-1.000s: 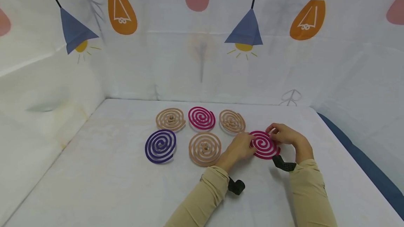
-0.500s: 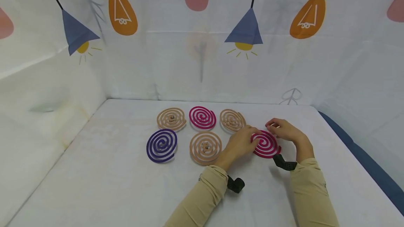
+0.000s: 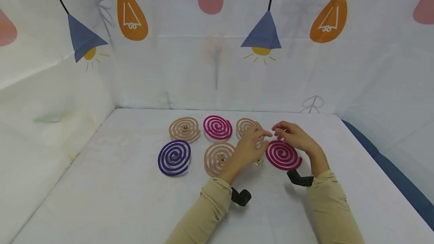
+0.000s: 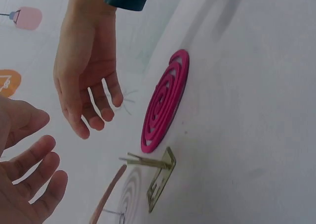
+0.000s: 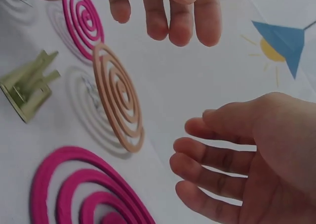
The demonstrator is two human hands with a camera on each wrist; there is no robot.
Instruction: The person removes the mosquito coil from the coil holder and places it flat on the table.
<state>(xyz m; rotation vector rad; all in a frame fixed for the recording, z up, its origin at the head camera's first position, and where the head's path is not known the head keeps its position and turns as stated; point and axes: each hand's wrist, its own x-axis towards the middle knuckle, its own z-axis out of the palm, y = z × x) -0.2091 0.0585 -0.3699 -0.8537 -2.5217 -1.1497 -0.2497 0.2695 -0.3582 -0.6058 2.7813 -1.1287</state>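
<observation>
A pink mosquito coil [image 3: 283, 155] lies flat on the table at the right of the group. My left hand [image 3: 249, 147], fingers loosely bent and holding nothing, is over the gap between this coil and the tan coil [image 3: 217, 153]. Just above the pink coil's far edge is my right hand [image 3: 294, 136], its fingers relaxed and nothing in them. Beside the pink coil, a small brass-coloured metal coil stand [image 4: 162, 178] with upright prongs sits on the table. Partly hidden behind my left hand is the back right tan coil [image 5: 118, 98], raised on a stand.
To the left are a purple coil [image 3: 174, 157] and, in the back row, a tan coil [image 3: 183, 128] and another pink coil [image 3: 217, 127]. The white table [image 3: 101, 183] meets a white cloth wall [image 3: 190, 78] printed with lamps and bulbs.
Both hands have come away from the pink coil, which lies flat now. My left hand has moved left and my right hand left and up, uncovering the brass-coloured stand.
</observation>
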